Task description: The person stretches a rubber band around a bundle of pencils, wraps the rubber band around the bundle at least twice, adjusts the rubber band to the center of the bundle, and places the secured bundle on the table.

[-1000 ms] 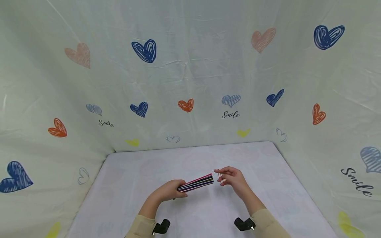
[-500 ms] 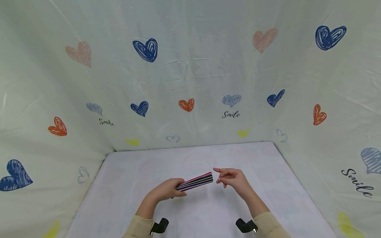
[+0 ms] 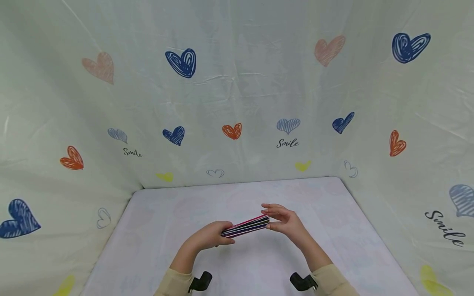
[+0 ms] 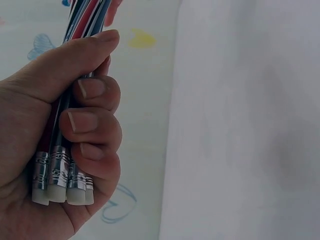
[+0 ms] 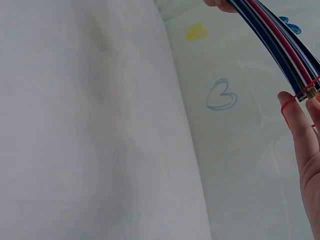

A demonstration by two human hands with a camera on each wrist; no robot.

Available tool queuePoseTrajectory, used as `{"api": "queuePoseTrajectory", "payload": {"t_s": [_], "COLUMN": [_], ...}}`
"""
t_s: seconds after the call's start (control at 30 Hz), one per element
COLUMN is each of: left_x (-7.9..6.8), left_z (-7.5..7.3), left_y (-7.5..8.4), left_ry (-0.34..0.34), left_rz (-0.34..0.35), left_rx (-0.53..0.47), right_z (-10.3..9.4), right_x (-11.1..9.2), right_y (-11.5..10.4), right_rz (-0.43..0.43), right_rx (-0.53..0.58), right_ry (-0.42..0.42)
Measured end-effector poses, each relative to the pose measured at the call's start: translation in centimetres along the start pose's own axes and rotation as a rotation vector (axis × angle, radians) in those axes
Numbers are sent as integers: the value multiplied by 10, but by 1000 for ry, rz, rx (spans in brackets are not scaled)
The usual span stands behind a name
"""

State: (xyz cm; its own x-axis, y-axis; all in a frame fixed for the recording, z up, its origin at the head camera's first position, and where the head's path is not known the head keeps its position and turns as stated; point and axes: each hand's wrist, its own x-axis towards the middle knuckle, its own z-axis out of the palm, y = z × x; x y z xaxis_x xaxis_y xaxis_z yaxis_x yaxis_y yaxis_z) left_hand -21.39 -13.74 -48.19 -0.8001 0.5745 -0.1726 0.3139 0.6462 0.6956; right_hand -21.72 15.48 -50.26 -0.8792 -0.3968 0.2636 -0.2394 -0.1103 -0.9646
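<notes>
My left hand (image 3: 211, 236) grips a bundle of pencils (image 3: 245, 227) near its eraser end and holds it above the table, tilted slightly up to the right. White erasers in silver ferrules show below the curled fingers in the left wrist view. The pencils (image 5: 280, 45) have dark blue, red and white stripes. At their other end is my right hand (image 3: 286, 221), its thumb and fingers spread around the tips. A thin red rubber band (image 5: 298, 93) is looped over that thumb and stretched across the pencil ends; part of it lies outside the right wrist view.
Under both hands lies a pale white table (image 3: 185, 205). A light curtain (image 3: 237, 94) printed with hearts and "Smile" lettering surrounds it at the back and sides. Black wrist mounts (image 3: 201, 281) sit at the beige cuffs.
My right hand has moved left from beside the pencil tips to around them, its thumb and fingers spreading wider with the rubber band. The left hand has kept its grip, almost still.
</notes>
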Motion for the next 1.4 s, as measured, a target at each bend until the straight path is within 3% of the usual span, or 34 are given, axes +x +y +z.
{"api": "queuePoseTrajectory", "payload": {"t_s": [0.37, 0.83, 1.1, 1.4], "left_x": [0, -1, -3, -6], "left_z": [0, -7, -12, -16], "left_y": [14, 24, 29, 37], "left_ry": [3, 87, 132, 137], "left_rz": [2, 110, 113, 124], "left_rx": [18, 63, 38, 15], "right_z": [4, 2, 5, 3], "right_x": [0, -4, -3, 0], "right_y": [1, 4, 7, 4], "right_rz": [11, 135, 221, 241], "right_rx": [-2, 1, -90, -85], "right_ry": [-52, -87, -33, -85]}}
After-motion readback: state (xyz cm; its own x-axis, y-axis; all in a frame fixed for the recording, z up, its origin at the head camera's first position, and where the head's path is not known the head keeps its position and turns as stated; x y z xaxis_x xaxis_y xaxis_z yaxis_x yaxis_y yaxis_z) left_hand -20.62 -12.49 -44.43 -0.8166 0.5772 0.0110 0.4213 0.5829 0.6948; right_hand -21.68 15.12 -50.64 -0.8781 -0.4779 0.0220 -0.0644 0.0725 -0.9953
